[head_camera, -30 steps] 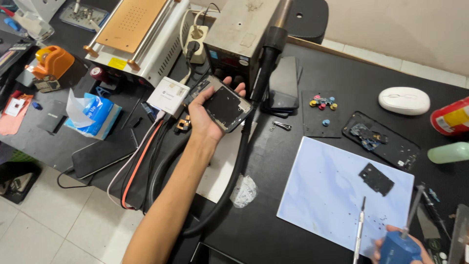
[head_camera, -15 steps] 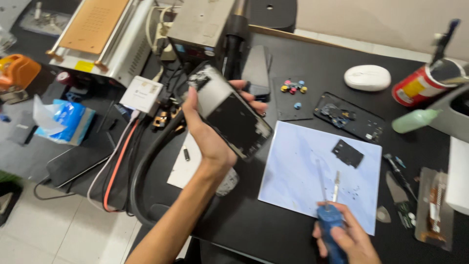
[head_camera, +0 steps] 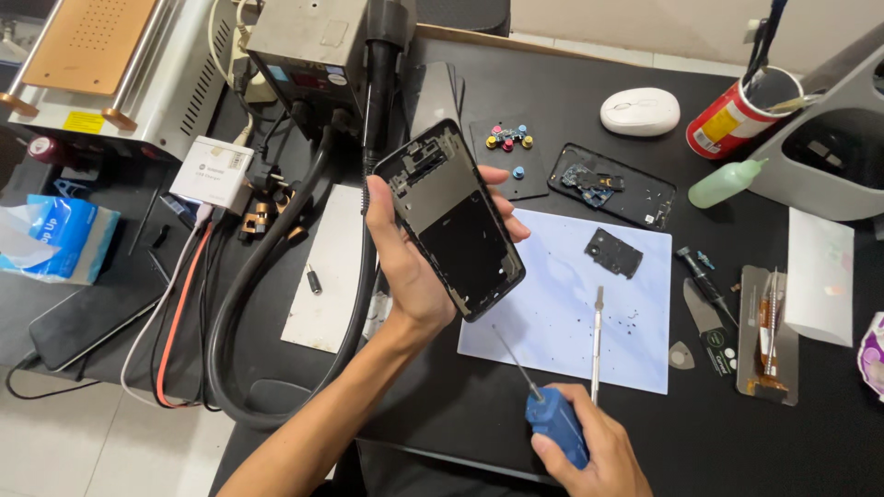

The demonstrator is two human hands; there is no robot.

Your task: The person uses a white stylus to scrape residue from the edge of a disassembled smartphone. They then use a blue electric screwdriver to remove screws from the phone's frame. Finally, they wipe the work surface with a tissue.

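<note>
**Q:** Fingers of the left hand [head_camera: 410,267] — how are they set?

**A:** They are curled around an opened phone [head_camera: 448,218]. The thumb is pressed along the near long edge; the fingertips [head_camera: 509,225] are seen wrapped over the far edge. The phone is gripped firmly and lifted clear of the black table [head_camera: 571,83], tilted, with its exposed inner side turned up toward the camera. The forearm is extended up from the lower left, and the wrist is bent back slightly.

**Q:** And the right hand [head_camera: 589,451]?

**A:** It is closed in a fist around the blue handle of a screwdriver [head_camera: 543,405]. The thin shaft is pointed up and to the left, toward the lower end of the phone; contact between tip and phone cannot be confirmed. The hand is held low, near the front edge of the table.

**Q:** Where is the phone placed relative to the bench items?

**A:** It is held above the left edge of a pale blue mat [head_camera: 580,304]. On that mat a small black part [head_camera: 613,252] and a pair of tweezers [head_camera: 596,340] are laid. Behind the mat, a detached back cover [head_camera: 612,186] is noted, and beside it a dark pad with coloured screws [head_camera: 508,147]. A white mouse [head_camera: 640,110] is recorded further back. A thick black hose [head_camera: 267,276] is looped to the left of the held phone.
</note>
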